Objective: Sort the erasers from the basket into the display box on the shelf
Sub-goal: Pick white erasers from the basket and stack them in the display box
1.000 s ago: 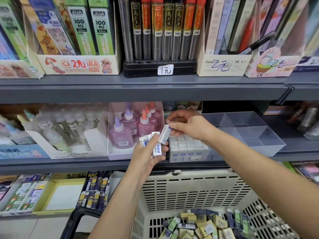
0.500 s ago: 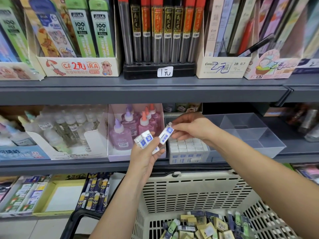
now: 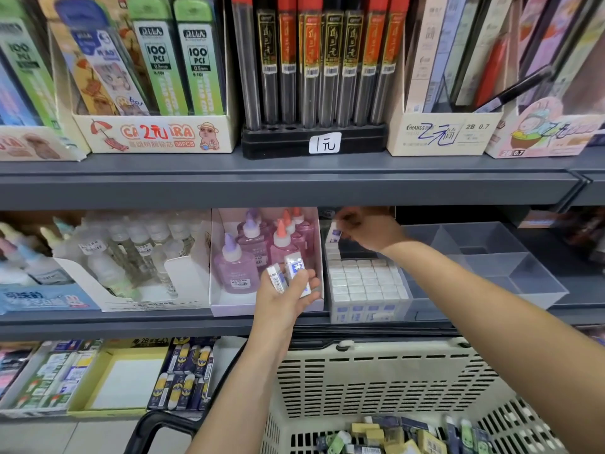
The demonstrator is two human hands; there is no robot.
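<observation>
My left hand (image 3: 288,293) holds a few white-and-blue erasers (image 3: 294,267) in front of the middle shelf. My right hand (image 3: 366,229) reaches deep into the shelf and pinches one white-and-blue eraser (image 3: 334,233) at the back left corner of the clear display box (image 3: 366,314). That box holds neat rows of white erasers (image 3: 366,280). Below, the beige plastic basket (image 3: 376,378) carries a loose pile of mixed erasers (image 3: 393,435) at its bottom.
A pink box of glue bottles (image 3: 262,253) stands just left of the display box. Clear divided trays (image 3: 491,257) sit to its right. The grey upper shelf (image 3: 294,188) hangs low over my right hand. Stationery boxes (image 3: 114,378) fill the bottom shelf.
My right hand took one eraser from my left hand's bunch and carried it up and back to the rear of the display box. My left hand stayed roughly where it was.
</observation>
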